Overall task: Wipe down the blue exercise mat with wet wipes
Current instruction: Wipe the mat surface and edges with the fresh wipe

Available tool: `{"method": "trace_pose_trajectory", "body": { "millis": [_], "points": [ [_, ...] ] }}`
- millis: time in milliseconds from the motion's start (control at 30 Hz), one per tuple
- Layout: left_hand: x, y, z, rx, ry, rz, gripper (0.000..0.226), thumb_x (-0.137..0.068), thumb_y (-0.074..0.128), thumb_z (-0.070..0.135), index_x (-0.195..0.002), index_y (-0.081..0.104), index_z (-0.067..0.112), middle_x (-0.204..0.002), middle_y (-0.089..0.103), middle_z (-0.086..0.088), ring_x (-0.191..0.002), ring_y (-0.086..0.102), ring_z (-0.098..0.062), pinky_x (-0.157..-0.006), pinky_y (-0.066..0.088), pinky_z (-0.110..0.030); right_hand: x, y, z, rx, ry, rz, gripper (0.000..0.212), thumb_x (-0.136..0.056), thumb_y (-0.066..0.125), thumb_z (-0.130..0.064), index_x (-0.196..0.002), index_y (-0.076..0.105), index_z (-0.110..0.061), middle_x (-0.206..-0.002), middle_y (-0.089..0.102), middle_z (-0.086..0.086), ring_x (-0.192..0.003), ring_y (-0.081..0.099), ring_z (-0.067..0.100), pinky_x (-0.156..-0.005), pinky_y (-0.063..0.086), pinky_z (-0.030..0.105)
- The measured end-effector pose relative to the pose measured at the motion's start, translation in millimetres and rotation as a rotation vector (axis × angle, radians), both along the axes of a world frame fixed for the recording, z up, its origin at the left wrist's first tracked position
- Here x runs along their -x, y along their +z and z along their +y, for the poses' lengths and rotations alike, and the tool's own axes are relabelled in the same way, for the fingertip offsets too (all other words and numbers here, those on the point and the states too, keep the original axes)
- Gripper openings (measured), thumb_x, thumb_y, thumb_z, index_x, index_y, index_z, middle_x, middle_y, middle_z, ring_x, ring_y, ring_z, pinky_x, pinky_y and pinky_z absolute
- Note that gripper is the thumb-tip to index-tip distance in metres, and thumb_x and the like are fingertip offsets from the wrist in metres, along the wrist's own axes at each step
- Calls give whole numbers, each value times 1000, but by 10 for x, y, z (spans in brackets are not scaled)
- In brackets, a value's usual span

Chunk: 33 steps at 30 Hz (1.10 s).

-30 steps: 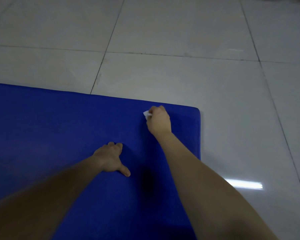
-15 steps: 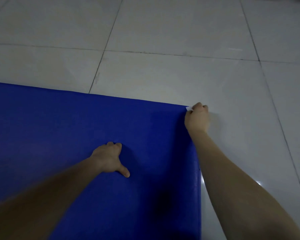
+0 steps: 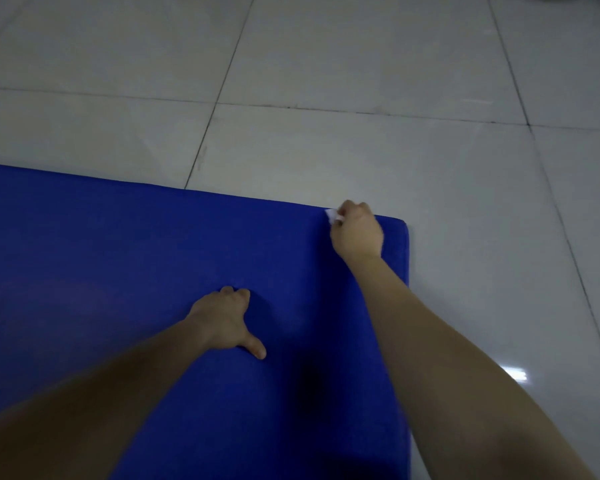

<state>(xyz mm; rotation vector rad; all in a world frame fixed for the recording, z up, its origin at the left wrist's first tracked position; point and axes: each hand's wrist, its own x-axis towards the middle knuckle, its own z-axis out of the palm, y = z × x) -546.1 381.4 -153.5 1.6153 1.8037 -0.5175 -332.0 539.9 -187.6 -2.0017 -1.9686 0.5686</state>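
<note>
The blue exercise mat (image 3: pixel 125 271) lies flat on the tiled floor, and its far right corner is in view. My right hand (image 3: pixel 357 233) grips a small white wet wipe (image 3: pixel 332 215) and holds it against the mat at the far edge, a little left of that corner. Only a bit of the wipe shows past my fingers. My left hand (image 3: pixel 226 322) rests on the mat nearer to me, fingers curled under and thumb stretched out to the right, holding nothing.
Pale glossy floor tiles (image 3: pixel 361 64) with dark grout lines surround the mat beyond its far edge and to its right. A bright light reflection (image 3: pixel 515 375) shows on the tile at the lower right.
My right hand with the wipe swept right to the mat's far corner, then came back a short way to the left along the far edge. My left hand stayed put.
</note>
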Motion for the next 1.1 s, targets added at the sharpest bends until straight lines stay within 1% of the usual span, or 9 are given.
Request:
{"method": "trace_pose_trajectory", "body": {
  "millis": [200,333,467,567,667,767,833,933,1100],
  "points": [
    [-7,12,7,3,-5,8,81,-51,86,72,-101,41,27,-107,49,7,-92,52,-13,-76,51,-28,-481,-30,34,55,-307,-28,21,-97,50,-21,-112,52,-6,-115,54,15,-91,59,33,-69,48,39],
    [0,-1,-5,3,-7,4,83,-52,86,72,-104,39,28,-113,49,6,-96,53,-14,-81,53,-30,-112,-12,-10,51,-126,78,24,-100,49,-18,-118,57,-3,-121,49,17,-94,57,32,-72,50,39],
    [-5,15,-15,5,7,-7,82,-53,86,72,-103,40,27,-110,49,7,-95,53,-12,-81,52,-29,200,56,-33,138,203,235,26,-100,47,-11,-120,63,-7,-120,56,15,-82,61,27,-58,44,26],
    [-11,39,10,17,4,7,82,-52,86,72,-102,40,27,-109,49,7,-93,52,-12,-78,50,-27,6,220,-125,86,116,342,20,-98,54,-15,-116,63,-11,-113,57,6,-76,61,19,-57,44,24],
    [-25,58,22,38,-12,17,86,-51,86,73,-109,45,24,-114,50,6,-97,53,-13,-79,51,-26,-397,263,-262,142,-81,143,17,-92,61,-28,-102,56,-15,-109,49,4,-66,50,14,-57,38,30],
    [-72,101,104,136,-17,53,90,-57,85,70,-123,49,22,-120,55,6,-103,56,-14,-87,54,-30,-591,239,-416,531,18,-90,70,-73,79,-57,-119,47,-15,-122,43,7,-95,57,23,-70,46,33],
    [-136,148,270,178,-9,69,62,-70,80,65,-107,55,21,-101,60,6,-87,58,-13,-76,53,-28,-581,224,-429,615,89,-173,102,-67,83,-62,-142,34,-14,-143,31,12,-117,53,30,-85,49,38],
    [-346,217,604,-59,51,25,40,-83,69,54,-85,50,19,-83,56,3,-69,51,-15,-57,39,-29,-550,241,-318,646,130,-219,115,-64,83,-67,-150,26,-15,-149,27,13,-119,50,29,-86,48,37],
    [-953,111,1176,-639,208,-278,30,-97,61,38,-114,55,14,-112,54,-2,-87,57,-22,-66,48,-37,-517,254,-128,718,187,-294,94,-57,86,-68,-125,48,-15,-114,55,7,-97,56,23,-84,56,38]
  ]
}}
